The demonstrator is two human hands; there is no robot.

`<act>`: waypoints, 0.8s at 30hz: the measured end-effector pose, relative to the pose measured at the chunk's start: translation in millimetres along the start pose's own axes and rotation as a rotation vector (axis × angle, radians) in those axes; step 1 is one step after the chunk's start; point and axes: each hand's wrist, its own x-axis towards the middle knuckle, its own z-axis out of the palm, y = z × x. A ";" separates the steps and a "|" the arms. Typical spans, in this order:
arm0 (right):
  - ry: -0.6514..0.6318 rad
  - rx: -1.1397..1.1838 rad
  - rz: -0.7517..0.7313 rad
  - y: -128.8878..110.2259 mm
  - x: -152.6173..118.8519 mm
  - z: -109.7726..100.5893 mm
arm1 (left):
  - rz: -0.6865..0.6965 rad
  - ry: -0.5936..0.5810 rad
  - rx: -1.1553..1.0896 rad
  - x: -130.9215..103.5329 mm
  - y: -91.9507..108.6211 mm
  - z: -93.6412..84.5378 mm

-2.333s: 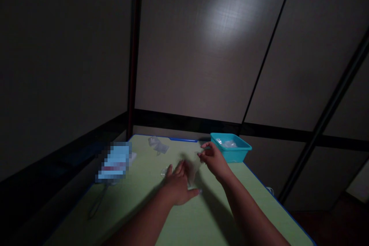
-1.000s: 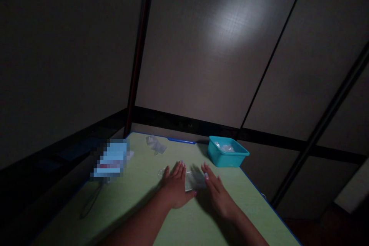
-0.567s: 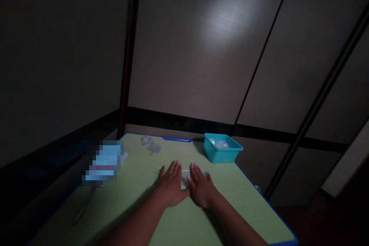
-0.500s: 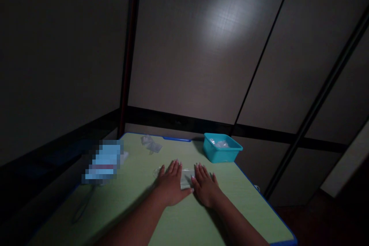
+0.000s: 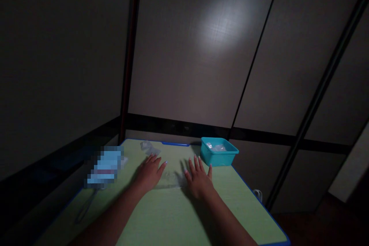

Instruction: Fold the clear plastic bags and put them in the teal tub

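Note:
A clear plastic bag (image 5: 170, 180) lies flat on the green tabletop between my hands, its outline faint. My left hand (image 5: 149, 173) is open at the bag's left side, fingers pointing toward a crumpled clear plastic piece (image 5: 147, 147) near the far edge. On the right, my right hand (image 5: 199, 178) is open with fingers spread, above or at the bag's right end; a shadow falls beside it. Whether either hand touches the bag, I cannot tell. Neither hand holds anything.
A teal basket (image 5: 219, 157) with clear plastic inside stands at the table's far right. A blurred-out blue object (image 5: 106, 165) with a strap (image 5: 86, 206) lies at the left edge. The green table (image 5: 161, 219) has a blue rim; dark panels (image 5: 184, 65) rise behind it.
My hands have moved apart: the left went left and away from me, and the right has lifted slightly with fingers spreading. More of the bag shows between them. The view has shifted a little.

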 end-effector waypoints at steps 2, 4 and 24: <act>-0.044 0.042 -0.082 -10.7 6.0 3.6 | 0.036 0.041 0.007 -2.0 -3.7 -3.3; -0.071 0.074 -0.127 -17.6 9.5 11.3 | 0.050 0.064 0.005 -4.4 -1.8 -4.1; -0.018 0.058 0.518 80.1 23.5 -1.6 | 0.627 -0.106 -0.326 -18.4 19.9 -0.7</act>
